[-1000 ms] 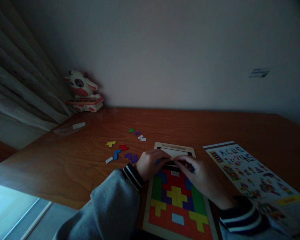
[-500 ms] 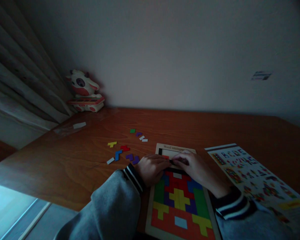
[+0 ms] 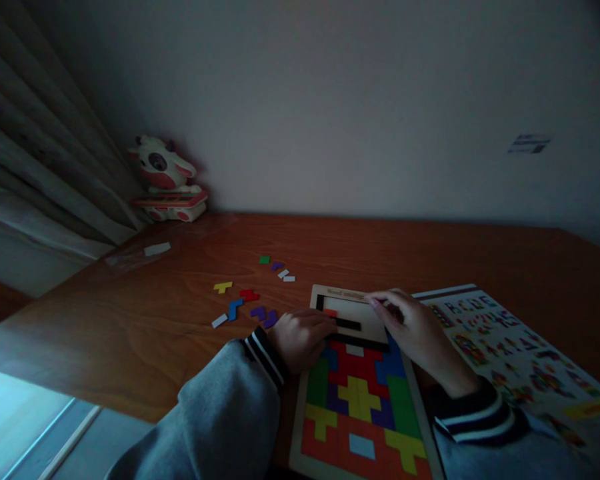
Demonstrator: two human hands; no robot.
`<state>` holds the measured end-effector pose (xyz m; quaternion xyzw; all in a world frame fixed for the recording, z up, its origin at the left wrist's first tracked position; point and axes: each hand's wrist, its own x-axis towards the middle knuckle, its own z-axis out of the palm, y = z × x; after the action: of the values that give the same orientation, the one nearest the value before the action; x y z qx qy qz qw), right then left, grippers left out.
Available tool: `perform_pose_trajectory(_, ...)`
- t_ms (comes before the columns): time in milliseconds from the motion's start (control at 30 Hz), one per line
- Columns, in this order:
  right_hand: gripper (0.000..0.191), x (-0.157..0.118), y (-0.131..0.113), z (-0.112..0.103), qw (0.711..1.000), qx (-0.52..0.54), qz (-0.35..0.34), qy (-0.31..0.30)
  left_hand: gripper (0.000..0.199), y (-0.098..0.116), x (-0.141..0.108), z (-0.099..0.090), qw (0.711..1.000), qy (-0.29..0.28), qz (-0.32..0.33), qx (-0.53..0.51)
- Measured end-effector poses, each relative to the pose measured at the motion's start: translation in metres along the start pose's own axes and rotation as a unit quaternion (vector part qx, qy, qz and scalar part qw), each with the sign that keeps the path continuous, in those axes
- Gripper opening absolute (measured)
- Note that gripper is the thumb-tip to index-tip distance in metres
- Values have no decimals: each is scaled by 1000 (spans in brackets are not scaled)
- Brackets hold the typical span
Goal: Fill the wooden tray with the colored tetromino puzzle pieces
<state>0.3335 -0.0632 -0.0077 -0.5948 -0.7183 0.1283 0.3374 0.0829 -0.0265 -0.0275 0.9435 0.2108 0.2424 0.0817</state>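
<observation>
A wooden puzzle board (image 3: 296, 440) lies on the table, its lower part filled with red, yellow, green, blue, purple and white block pieces. In its pale upper part lies a black bar piece (image 3: 349, 325), near a small orange-red piece (image 3: 331, 313). My left hand (image 3: 303, 339) rests across the board's left edge, fingers stretched over the black bar's left end; their tips are partly hidden. Over the upper right edge is my right hand (image 3: 413, 327), loosely curved, thumb and index finger close to the frame. I see no piece in it.
Loose pieces lie left of the board, including a yellow one (image 3: 223, 287), a red one (image 3: 249, 295) and a blue one (image 3: 235, 309). A printed picture sheet (image 3: 510, 347) lies at the right. A cow-shaped toy (image 3: 167, 180) stands at the back left, by a curtain (image 3: 45, 147).
My right hand has let go of the black bar and moved right and slightly up, to the board's edge. The bar now shows on the board. My left hand has hardly moved.
</observation>
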Motion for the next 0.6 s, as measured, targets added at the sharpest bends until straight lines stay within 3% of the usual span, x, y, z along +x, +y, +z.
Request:
perform_pose_trajectory(133,24,-6,6,-6,999,-34,-20,-32,35,0,-1,1,1000,12,5,2)
perform_pose_trajectory(267,16,-11,-2,-4,995,-37,-46,-78,34,1,-2,2,1000,23,9,8)
perform_pose_trajectory(600,16,-14,-4,8,992,-39,-60,-103,33,6,-1,-3,1000,8,-5,4)
